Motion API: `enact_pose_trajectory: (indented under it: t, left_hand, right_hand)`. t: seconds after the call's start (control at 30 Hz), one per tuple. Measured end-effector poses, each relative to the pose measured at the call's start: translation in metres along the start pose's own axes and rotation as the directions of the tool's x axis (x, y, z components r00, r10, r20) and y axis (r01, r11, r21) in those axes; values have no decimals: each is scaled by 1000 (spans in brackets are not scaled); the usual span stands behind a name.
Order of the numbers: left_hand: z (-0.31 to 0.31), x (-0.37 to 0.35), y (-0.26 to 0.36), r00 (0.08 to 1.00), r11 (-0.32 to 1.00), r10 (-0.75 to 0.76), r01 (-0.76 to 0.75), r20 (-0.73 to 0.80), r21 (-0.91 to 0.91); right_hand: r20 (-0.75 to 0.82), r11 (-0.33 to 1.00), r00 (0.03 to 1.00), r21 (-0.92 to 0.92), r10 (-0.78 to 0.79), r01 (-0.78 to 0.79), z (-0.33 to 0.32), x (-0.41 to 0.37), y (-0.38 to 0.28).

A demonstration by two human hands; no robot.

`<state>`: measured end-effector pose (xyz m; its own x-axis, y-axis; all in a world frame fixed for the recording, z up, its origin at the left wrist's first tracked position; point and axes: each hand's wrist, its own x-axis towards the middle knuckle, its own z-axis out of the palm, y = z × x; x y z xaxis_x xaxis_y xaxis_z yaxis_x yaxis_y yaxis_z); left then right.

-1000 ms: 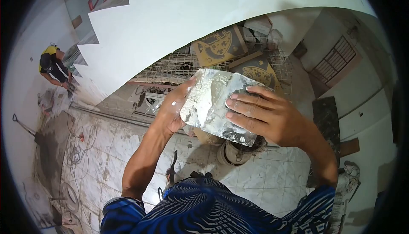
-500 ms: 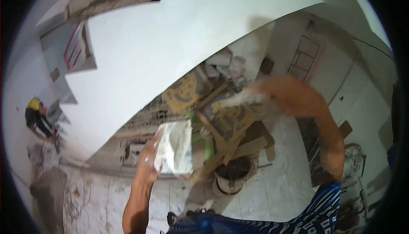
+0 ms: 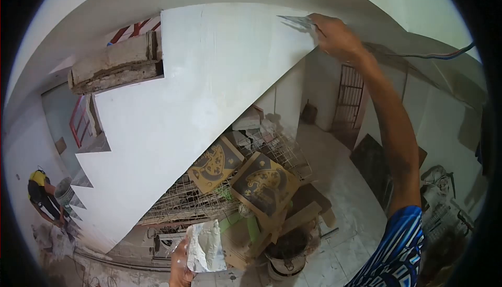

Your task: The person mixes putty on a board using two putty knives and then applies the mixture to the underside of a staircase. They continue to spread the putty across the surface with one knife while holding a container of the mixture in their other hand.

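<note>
My right hand (image 3: 337,37) is raised high at the upper right, its fingers closed round a putty knife (image 3: 295,22). The knife's thin grey blade points left and lies at the white side wall of a staircase (image 3: 204,67), near its upper right corner. Low in the view, my left hand (image 3: 180,267) grips a small flat board carrying white putty (image 3: 205,248). The putty covers most of the board's face, and whatever is underneath is hidden. White smears mark the left fingers.
Under the slanted edge lie flattened cardboard boxes (image 3: 265,183), wire mesh (image 3: 175,201) and a bucket (image 3: 286,267). A co-worker (image 3: 43,195) bends at the far left beside a grey bucket (image 3: 64,190). A cable (image 3: 439,55) hangs at upper right.
My right hand has swung up from in front of the cardboard to the top of the stair wall. The view has tilted up, and the left hand with the board appears lower.
</note>
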<state>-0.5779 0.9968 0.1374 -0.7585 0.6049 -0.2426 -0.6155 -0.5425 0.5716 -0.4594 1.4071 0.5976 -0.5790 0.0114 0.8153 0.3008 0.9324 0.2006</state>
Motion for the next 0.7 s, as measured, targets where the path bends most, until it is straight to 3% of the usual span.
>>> enact_pose_trajectory:
  t: [0.03, 0.13, 0.23, 0.53, 0.7]
  left_hand:
    - [3, -4, 0, 1000, 1000, 1, -1, -8, 5]
    - [-8, 0, -4, 999, 999, -37, 38, -31, 34]
    - [-16, 4, -8, 1000, 1000, 9, -9, -9, -2]
    - [-17, 1, -4, 995, 999, 36, -32, -97, 42]
    - [-14, 8, -1, 993, 997, 7, 2, -118, 75]
  right_hand:
    - [-31, 998, 999, -68, -10, 8, 6, 6, 1]
    - [-207, 956, 951, -230, -230, 181, 32, 20, 4]
    - [-287, 893, 894, -395, -344, 217, 51, 29, 2]
    - [-412, 865, 826, -473, -385, 167, 88, 48, 0]
    - [-377, 849, 841, -501, -389, 168, 107, 50, 14]
